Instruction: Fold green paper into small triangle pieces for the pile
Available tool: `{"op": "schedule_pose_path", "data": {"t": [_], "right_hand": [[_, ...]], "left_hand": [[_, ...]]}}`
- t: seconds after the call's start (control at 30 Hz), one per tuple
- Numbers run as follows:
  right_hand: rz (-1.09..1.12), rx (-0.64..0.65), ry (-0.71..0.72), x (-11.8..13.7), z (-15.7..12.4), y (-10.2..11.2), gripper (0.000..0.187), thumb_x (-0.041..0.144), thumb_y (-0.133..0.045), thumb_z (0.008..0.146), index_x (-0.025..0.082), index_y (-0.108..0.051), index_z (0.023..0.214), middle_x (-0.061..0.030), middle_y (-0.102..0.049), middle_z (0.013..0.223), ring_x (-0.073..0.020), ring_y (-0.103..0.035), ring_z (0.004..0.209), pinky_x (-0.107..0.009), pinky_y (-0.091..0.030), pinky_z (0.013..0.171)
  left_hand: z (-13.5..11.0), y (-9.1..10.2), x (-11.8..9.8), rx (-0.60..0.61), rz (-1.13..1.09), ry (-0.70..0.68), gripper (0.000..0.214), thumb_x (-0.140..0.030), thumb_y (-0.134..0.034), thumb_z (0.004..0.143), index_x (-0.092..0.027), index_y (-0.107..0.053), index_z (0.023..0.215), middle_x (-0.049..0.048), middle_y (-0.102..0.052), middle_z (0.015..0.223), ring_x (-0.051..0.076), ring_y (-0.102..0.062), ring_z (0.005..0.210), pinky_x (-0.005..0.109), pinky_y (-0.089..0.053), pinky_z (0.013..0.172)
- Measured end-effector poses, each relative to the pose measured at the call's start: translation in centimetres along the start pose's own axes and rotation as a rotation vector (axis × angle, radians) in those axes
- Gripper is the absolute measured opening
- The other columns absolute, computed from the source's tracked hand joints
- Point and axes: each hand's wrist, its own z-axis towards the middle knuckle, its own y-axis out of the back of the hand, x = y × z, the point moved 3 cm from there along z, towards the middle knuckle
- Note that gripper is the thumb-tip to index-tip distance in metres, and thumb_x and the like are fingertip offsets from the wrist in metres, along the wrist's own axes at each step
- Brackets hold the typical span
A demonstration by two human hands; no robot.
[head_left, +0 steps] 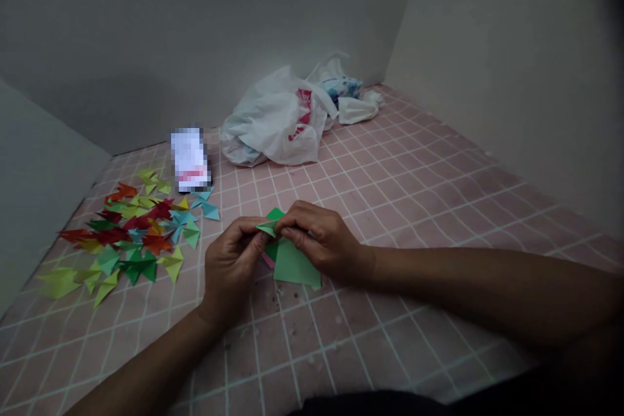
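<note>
1. While both hands meet above the pink checked surface (pixel 429 182), the left hand (pixel 229 263) pinches a small folded green paper (pixel 267 227) between thumb and forefinger.
2. At its other end, the right hand (pixel 324 240) has its fingertips drawn together, gripping the same paper.
3. Below them lies a flat light green sheet (pixel 297 266), just under the right hand.
4. Judging by this grip, a fold is being shaped or creased.
5. The next move probably calls for steady left fingers and a light, exact press from the right.
</note>
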Motion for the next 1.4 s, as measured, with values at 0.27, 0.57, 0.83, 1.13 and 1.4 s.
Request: {"op": "schedule_pose_path", "data": {"t": [0.27, 0.57, 0.83, 1.13, 1.4], "right_hand": [[-0.120, 0.064, 0.051, 0.1, -0.7, -0.5, 0.030, 0.011, -0.046, 0.099, 0.015, -0.064, 0.122, -0.0081, -0.064, 0.096, -0.0166, -0.062, 0.087, -0.030, -0.055, 0.075], [-0.181, 0.120, -0.001, -0.7, -1.0, -0.6, 0.038, 0.012, -0.044, 0.099, 0.020, -0.063, 0.131, -0.0053, -0.058, 0.093, -0.0147, -0.058, 0.078, -0.028, -0.053, 0.068], [-0.203, 0.131, 0.029, -0.5, -1.0, -0.6, 0.040, 0.014, -0.042, 0.101, 0.020, -0.059, 0.136, -0.0049, -0.058, 0.094, -0.0144, -0.059, 0.078, -0.026, -0.052, 0.068], [-0.270, 0.199, -0.036, -0.6, -1.0, -0.9, 0.047, 0.013, -0.041, 0.099, 0.019, -0.048, 0.146, -0.0073, -0.058, 0.100, -0.0164, -0.057, 0.080, -0.030, -0.054, 0.071], [-0.112, 0.075, 0.008, -0.1, -0.5, -0.2, 0.035, 0.012, -0.045, 0.099, 0.021, -0.061, 0.128, -0.0047, -0.056, 0.091, -0.0156, -0.058, 0.080, -0.029, -0.053, 0.071]], "left_hand": [[0.3, 0.0, 0.5, -0.126, -0.279, 0.165, 0.011, -0.019, -0.077, 0.080, -0.019, -0.067, 0.086, -0.0024, -0.075, 0.077, 0.011, -0.073, 0.067, 0.021, -0.062, 0.070], [0.5, 0.0, 0.9, -0.141, -0.420, 0.232, 0.019, -0.027, -0.082, 0.077, -0.017, -0.068, 0.085, 0.0005, -0.076, 0.080, 0.012, -0.074, 0.075, 0.023, -0.062, 0.076], [0.7, -0.2, 1.0, -0.156, -0.463, 0.275, 0.026, -0.030, -0.087, 0.070, -0.017, -0.069, 0.081, 0.0008, -0.074, 0.077, 0.014, -0.072, 0.073, 0.025, -0.063, 0.072], [0.6, -0.2, 0.8, -0.144, -0.477, 0.289, 0.024, -0.030, -0.086, 0.073, -0.017, -0.069, 0.082, 0.0001, -0.074, 0.077, 0.010, -0.071, 0.068, 0.020, -0.060, 0.071], [0.4, 0.0, 0.9, -0.059, -0.235, 0.163, 0.008, -0.022, -0.077, 0.081, -0.020, -0.073, 0.088, -0.0003, -0.074, 0.082, 0.012, -0.070, 0.073, 0.023, -0.059, 0.072]]}}
